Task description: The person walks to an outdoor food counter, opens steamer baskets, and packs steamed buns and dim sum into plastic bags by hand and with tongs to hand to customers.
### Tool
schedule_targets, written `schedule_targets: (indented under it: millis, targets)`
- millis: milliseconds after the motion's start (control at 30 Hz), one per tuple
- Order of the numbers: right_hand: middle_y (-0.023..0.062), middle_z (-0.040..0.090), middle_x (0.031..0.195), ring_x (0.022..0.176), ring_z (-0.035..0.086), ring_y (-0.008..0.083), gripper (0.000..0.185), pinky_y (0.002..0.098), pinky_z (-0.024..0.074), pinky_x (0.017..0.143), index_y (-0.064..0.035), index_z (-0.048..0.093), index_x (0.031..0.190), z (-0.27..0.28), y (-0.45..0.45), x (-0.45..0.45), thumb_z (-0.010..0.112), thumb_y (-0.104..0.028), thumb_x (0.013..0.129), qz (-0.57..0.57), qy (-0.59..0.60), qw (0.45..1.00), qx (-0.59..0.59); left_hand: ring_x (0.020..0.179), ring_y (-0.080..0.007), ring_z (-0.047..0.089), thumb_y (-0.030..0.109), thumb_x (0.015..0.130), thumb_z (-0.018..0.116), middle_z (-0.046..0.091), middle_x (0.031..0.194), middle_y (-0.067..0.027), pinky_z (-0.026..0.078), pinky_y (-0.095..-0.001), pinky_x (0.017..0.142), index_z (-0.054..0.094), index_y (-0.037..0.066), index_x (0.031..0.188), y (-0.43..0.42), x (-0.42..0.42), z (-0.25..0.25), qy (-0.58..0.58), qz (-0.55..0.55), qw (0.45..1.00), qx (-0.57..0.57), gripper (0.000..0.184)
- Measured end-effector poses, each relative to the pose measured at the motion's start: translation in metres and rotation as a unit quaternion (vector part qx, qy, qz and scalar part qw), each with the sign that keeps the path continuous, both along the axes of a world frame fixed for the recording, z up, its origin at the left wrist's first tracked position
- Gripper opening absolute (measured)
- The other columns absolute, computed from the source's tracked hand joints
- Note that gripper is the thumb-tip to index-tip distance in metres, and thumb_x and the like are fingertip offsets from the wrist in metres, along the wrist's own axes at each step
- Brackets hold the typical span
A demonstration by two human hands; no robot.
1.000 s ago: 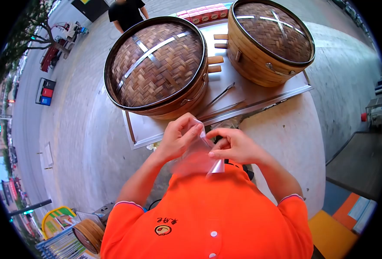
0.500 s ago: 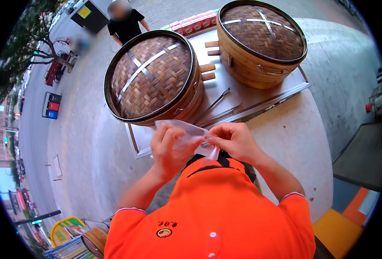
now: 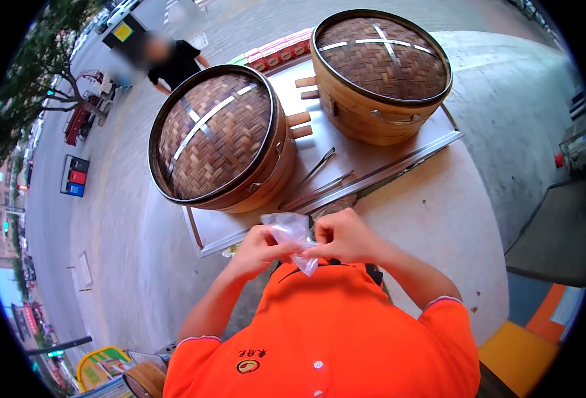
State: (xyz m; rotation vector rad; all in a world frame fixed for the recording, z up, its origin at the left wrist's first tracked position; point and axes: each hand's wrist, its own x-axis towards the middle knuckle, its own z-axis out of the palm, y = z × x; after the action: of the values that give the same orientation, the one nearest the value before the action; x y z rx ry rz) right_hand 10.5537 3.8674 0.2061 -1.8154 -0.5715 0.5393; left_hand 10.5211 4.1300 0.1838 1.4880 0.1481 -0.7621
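A thin, clear plastic bag [image 3: 292, 230] is pinched between my two hands, close to my chest. My left hand [image 3: 261, 251] is closed on its left side. On the bag's right side, my right hand [image 3: 341, 237] grips with bent fingers. The bag is crumpled, and no contents show in it. Just beyond my hands, metal tongs [image 3: 319, 189] lie on a steel tray [image 3: 208, 229]. Two round bamboo steamers stand there under woven lids: the left steamer [image 3: 276, 166] and the right steamer [image 3: 359, 116].
Red and white boxes [image 3: 276, 53] line the tray's far edge. The pale table [image 3: 452, 219] extends to the right. Across the table stands a person [image 3: 174, 63] in black. Farther left are a tree and bins [image 3: 75, 176]. Another bamboo steamer [image 3: 144, 381] sits at lower left.
My hands have moved slightly lower, still holding the bag, which is now bunched upright between them. The view has shifted, and the person opposite appears farther left.
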Motion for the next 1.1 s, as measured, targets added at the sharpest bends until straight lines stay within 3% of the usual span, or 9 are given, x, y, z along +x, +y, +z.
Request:
schedule_targets:
  millis: [167, 300, 400, 500, 533, 633, 800, 1000, 1100]
  targets:
    - [0.0012, 0.052, 0.055, 0.054, 0.049, 0.0075, 0.032, 0.027, 0.0407, 0.051, -0.0008, 0.055, 0.063, -0.015, -0.048, 0.007, 0.081, -0.012, 0.078, -0.095, 0.011, 0.995, -0.029, 0.09, -0.031, 0.07, -0.004, 0.085, 0.066, 0.071, 0.094, -0.0124, 0.054, -0.0339, 0.078, 0.064, 0.001, 0.107, 0.012, -0.009, -0.004, -0.271, -0.054, 0.836, 0.474, 0.023]
    - [0.012, 0.069, 0.083, 0.081, 0.07, 0.0247, 0.033, 0.0359, 0.0547, 0.074, -0.001, 0.065, 0.097, -0.009, -0.03, 0.003, 0.083, -0.02, 0.077, -0.2, -0.055, 0.978, -0.022, 0.099, -0.0366, 0.067, -0.001, 0.089, 0.06, 0.07, 0.109, -0.0151, 0.054, -0.0387, 0.085, 0.064, 0.002, 0.109, -0.03, -0.01, -0.022, -0.483, 0.018, 0.798, 0.361, 0.022]
    - [0.0098, 0.068, 0.113, 0.115, 0.064, 0.0256, 0.047, 0.0449, 0.049, 0.1, -0.0061, 0.063, 0.121, 0.009, -0.024, -0.009, 0.08, -0.027, 0.083, -0.177, -0.378, 0.908, -0.025, 0.096, -0.023, 0.069, 0.008, 0.096, 0.055, 0.071, 0.102, -0.0081, 0.056, -0.0364, 0.085, 0.067, 0.004, 0.106, -0.039, -0.012, -0.047, -0.039, 0.153, 0.987, -0.002, 0.017]
    - [0.0056, 0.068, 0.104, 0.105, 0.066, 0.0224, 0.04, 0.0508, 0.0473, 0.105, -0.0079, 0.066, 0.118, -0.001, -0.025, -0.024, 0.074, -0.022, 0.082, 0.042, -0.514, 0.857, -0.01, 0.095, -0.0194, 0.068, 0.023, 0.099, 0.052, 0.071, 0.1, -0.0067, 0.055, -0.0343, 0.088, 0.068, 0.003, 0.104, -0.054, -0.01, -0.006, 0.201, 0.247, 0.931, -0.18, 0.026]
    - [0.0047, 0.063, 0.089, 0.087, 0.065, 0.0232, 0.034, 0.0434, 0.0527, 0.095, -0.0071, 0.067, 0.113, -0.021, -0.031, -0.027, 0.071, -0.015, 0.08, 0.093, -0.496, 0.863, -0.001, 0.1, -0.0222, 0.068, 0.029, 0.102, 0.043, 0.072, 0.106, -0.0101, 0.054, -0.0391, 0.095, 0.067, 0.001, 0.108, -0.032, -0.017, -0.044, 0.155, 0.198, 0.859, -0.446, 0.037]
    - [0.006, 0.056, 0.079, 0.075, 0.062, 0.0247, 0.031, 0.0392, 0.0546, 0.081, -0.0064, 0.068, 0.108, -0.043, -0.029, -0.027, 0.071, -0.009, 0.077, 0.025, -0.339, 0.939, 0.057, 0.131, -0.0366, 0.055, 0.034, 0.098, 0.039, 0.061, 0.139, -0.0182, 0.033, -0.0574, 0.119, 0.062, -0.001, 0.13, -0.048, -0.011, 0.021, 0.091, 0.22, 0.804, -0.545, 0.053]
    - [0.0145, 0.064, 0.096, 0.086, 0.065, 0.0346, 0.023, 0.0392, 0.0531, 0.076, -0.0035, 0.065, 0.112, -0.032, 0.016, -0.042, 0.068, -0.005, 0.09, 0.013, -0.115, 0.968, 0.223, 0.156, -0.0343, 0.022, 0.016, 0.077, 0.063, 0.023, 0.169, -0.014, 0.016, -0.0484, 0.127, 0.019, 0.003, 0.163, -0.072, 0.006, 0.017, -0.374, 0.254, 0.88, -0.144, 0.098]
    - [0.0154, 0.069, 0.116, 0.101, 0.068, 0.0321, 0.034, 0.0399, 0.0533, 0.088, -0.0035, 0.063, 0.125, -0.025, 0.04, -0.017, 0.066, -0.017, 0.094, 0.263, 0.091, 0.947, 0.163, 0.121, -0.0294, 0.054, 0.051, 0.106, 0.048, 0.06, 0.125, -0.0178, 0.037, -0.0445, 0.109, 0.057, -0.004, 0.127, -0.016, 0.015, -0.001, -0.5, 0.381, 0.685, 0.367, 0.06]
    - [0.0176, 0.065, 0.127, 0.116, 0.061, 0.0345, 0.041, 0.0435, 0.0493, 0.098, -0.0046, 0.063, 0.128, -0.02, 0.045, 0.036, 0.073, -0.02, 0.091, 0.106, -0.201, 0.963, 0.141, 0.074, -0.0196, 0.046, 0.078, 0.098, 0.034, 0.049, 0.078, -0.005, 0.041, -0.0366, 0.079, 0.052, 0.007, 0.08, 0.018, 0.026, -0.01, -0.302, 0.534, 0.785, -0.084, 0.076]
